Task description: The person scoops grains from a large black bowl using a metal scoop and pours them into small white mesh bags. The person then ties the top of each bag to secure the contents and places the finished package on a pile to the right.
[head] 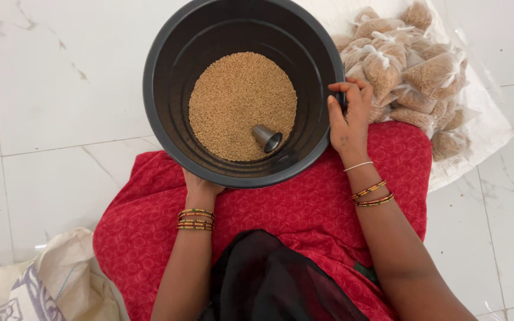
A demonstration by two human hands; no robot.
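Note:
A black plastic tub [174, 53] rests partly on my lap, which is covered in red cloth [304, 202]. Brown grain [233, 101] lies in its bottom, and a small steel cup [267, 138] lies on its side at the grain's near edge. My right hand [347, 116] grips the tub's right rim, fingers curled over the edge. My left hand [200, 185] holds the tub from below at its near rim; most of its fingers are hidden under the tub. Both wrists wear beaded bangles.
Several small clear bags of grain [403, 65], tied shut, are piled on a white sack [489, 125] at the upper right. Another woven sack [49, 279] lies at the lower left. The floor is white marble tile [60, 89].

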